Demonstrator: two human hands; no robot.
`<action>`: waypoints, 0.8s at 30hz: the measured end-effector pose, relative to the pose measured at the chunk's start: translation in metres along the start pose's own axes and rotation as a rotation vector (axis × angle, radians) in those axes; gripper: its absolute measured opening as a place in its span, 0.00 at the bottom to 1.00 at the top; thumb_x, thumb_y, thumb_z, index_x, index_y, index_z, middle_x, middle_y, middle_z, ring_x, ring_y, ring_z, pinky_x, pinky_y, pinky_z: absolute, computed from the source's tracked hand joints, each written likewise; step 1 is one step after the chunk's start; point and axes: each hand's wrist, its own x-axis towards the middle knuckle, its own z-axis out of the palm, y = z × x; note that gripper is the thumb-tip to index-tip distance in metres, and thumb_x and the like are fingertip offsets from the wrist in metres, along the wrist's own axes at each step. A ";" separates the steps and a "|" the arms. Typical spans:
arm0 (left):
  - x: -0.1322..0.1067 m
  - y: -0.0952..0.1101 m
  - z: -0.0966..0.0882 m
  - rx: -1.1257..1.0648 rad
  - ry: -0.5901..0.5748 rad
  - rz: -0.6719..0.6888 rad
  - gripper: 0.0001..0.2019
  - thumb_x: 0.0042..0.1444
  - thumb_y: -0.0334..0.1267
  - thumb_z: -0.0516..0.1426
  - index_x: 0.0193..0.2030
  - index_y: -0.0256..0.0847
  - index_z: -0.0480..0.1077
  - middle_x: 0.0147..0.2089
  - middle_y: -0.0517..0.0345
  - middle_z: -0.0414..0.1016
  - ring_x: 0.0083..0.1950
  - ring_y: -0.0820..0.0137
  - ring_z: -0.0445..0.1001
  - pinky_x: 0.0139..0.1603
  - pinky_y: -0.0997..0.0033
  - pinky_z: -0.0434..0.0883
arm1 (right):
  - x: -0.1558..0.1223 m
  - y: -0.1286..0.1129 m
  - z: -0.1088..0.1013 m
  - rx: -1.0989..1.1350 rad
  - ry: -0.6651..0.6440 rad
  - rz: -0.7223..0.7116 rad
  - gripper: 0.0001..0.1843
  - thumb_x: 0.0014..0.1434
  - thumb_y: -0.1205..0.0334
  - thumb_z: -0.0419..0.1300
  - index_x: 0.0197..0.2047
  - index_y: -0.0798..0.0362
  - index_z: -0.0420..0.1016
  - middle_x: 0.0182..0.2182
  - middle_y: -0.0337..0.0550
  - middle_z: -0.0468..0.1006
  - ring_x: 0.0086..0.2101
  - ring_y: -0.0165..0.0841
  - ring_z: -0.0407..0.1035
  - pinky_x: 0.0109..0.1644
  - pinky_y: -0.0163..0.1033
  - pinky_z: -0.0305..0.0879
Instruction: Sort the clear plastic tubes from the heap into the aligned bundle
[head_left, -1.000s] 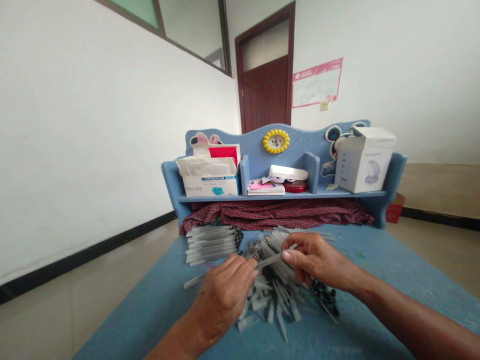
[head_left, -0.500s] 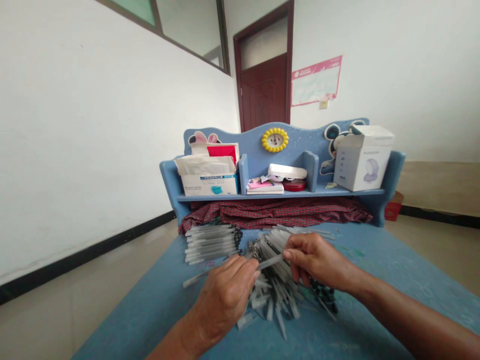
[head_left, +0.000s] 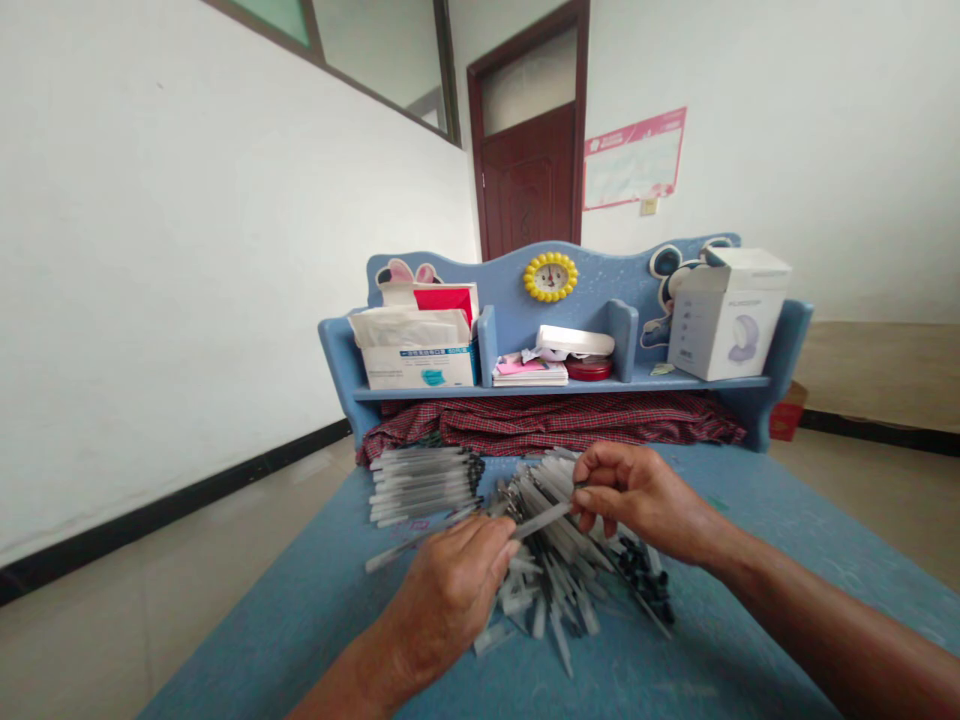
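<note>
Two bare hands: left hand (head_left: 442, 600) curled closed around a slim clear plastic tube (head_left: 540, 520), right hand (head_left: 645, 495) pinching its far end, now raised slightly, above a loose heap of clear tubes (head_left: 555, 600).

A room in a home: a child's blue cartoon shelf unit (head_left: 600, 270) with a daisy clock (head_left: 550, 277), a brown wooden door (head_left: 529, 180), a tiled floor (head_left: 150, 540)
</note>
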 end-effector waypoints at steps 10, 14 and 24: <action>-0.002 -0.011 -0.004 0.019 -0.046 -0.063 0.10 0.63 0.32 0.47 0.40 0.37 0.69 0.31 0.54 0.75 0.32 0.70 0.75 0.35 0.74 0.72 | 0.006 0.001 -0.015 -0.101 0.198 -0.078 0.07 0.46 0.65 0.59 0.31 0.54 0.65 0.19 0.33 0.71 0.17 0.24 0.64 0.21 0.31 0.60; -0.004 -0.034 -0.012 0.069 -0.076 -0.190 0.12 0.62 0.35 0.46 0.38 0.37 0.71 0.32 0.54 0.77 0.32 0.69 0.76 0.35 0.73 0.72 | 0.009 -0.006 -0.044 -0.257 0.426 -0.173 0.09 0.48 0.61 0.60 0.33 0.54 0.66 0.17 0.33 0.69 0.19 0.28 0.64 0.22 0.33 0.60; -0.004 -0.046 -0.013 -0.011 -0.187 -0.498 0.12 0.58 0.37 0.49 0.32 0.39 0.72 0.27 0.58 0.76 0.29 0.69 0.74 0.32 0.73 0.67 | -0.007 0.010 -0.011 -1.085 0.368 -0.650 0.09 0.58 0.71 0.49 0.34 0.53 0.70 0.27 0.44 0.74 0.29 0.33 0.67 0.35 0.36 0.60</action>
